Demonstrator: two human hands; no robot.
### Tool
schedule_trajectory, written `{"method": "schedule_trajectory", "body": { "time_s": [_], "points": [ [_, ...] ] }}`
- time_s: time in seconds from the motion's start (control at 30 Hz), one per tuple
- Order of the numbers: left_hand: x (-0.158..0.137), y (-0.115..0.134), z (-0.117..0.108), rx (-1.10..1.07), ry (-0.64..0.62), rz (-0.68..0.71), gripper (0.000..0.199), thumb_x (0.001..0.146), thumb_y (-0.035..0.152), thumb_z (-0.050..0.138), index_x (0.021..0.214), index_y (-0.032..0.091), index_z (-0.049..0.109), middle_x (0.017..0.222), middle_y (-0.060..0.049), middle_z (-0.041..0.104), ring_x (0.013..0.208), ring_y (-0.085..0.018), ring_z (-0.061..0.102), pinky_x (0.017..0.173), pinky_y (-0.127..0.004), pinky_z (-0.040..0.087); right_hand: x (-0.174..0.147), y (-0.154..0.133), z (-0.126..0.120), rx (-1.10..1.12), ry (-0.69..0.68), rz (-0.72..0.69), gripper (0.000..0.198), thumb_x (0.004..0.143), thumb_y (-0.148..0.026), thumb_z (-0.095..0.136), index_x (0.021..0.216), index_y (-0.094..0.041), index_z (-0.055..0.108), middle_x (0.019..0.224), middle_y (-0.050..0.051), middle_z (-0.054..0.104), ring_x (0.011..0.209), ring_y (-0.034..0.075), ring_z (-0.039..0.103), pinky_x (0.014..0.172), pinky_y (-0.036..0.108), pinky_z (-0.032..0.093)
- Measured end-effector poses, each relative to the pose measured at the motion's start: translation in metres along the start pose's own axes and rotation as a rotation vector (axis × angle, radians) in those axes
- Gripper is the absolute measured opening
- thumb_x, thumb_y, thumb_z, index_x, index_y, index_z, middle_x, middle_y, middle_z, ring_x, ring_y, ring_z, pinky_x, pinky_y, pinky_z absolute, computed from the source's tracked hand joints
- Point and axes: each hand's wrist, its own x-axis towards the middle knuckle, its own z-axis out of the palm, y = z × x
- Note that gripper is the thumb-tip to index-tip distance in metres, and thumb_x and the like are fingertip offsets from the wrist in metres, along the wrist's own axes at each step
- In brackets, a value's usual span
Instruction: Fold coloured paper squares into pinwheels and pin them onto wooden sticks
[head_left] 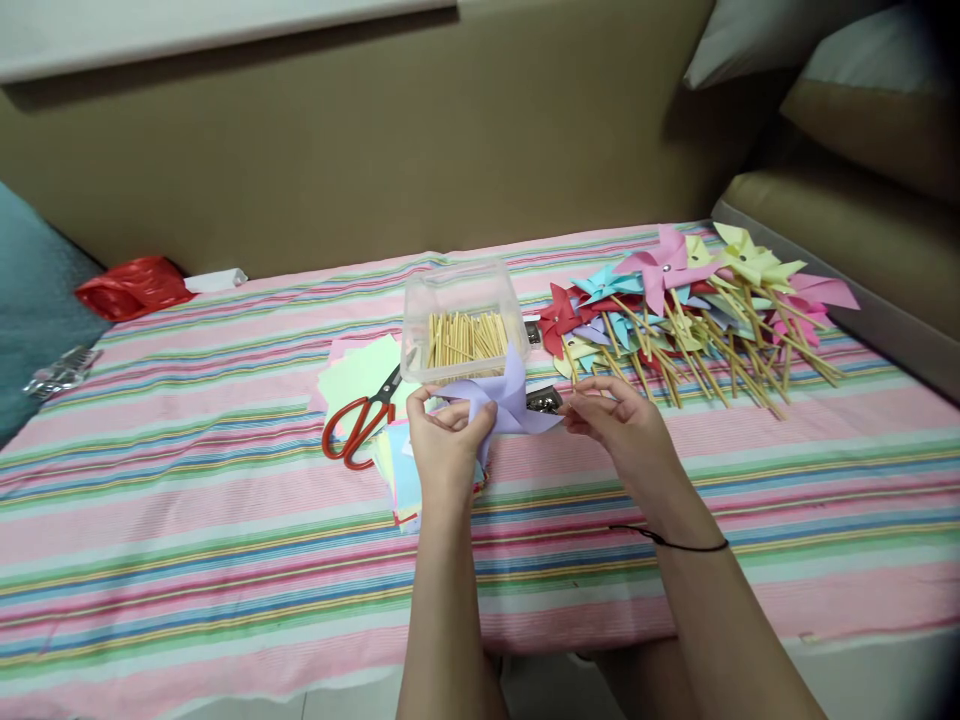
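My left hand (448, 430) pinches a lilac paper pinwheel (511, 400), its thumb pressed near the folded centre. My right hand (621, 428) is closed, thumb and fingertips together, just right of the pinwheel's right-hand point. Whatever those fingertips hold, if anything, is too small to make out. Between the pinwheel and my right hand shows a small dark container (544, 400) with shiny bits in it. Just behind the pinwheel stands a clear plastic box (516, 300) holding many thin wooden sticks (466, 338).
Red-handled scissors (358, 428) lie on pale paper sheets (364, 370). Coloured paper squares (405, 470) are stacked partly under my left hand. Finished pinwheels on sticks (667, 300) are heaped at the right. A red plastic bag (139, 288) lies far left on the striped cloth (225, 500).
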Motion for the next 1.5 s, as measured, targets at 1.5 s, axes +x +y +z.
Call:
{"method": "schedule_trajectory", "body": {
  "time_s": [1.5],
  "points": [
    [-0.012,0.000,0.012,0.010,-0.201,0.130,0.063,0.063,0.011,0.074,0.107,0.025,0.031,0.064,0.006,0.068,0.055,-0.011,0.064,0.059,-0.021,0.048,-0.010,-0.005,0.027,-0.343,-0.072,-0.476,0.011,0.074,-0.015,0.071,0.069,-0.025,0.072,0.075,0.001,0.068,0.080,0.018,0.061,0.071,0.033,0.049]
  ]
}}
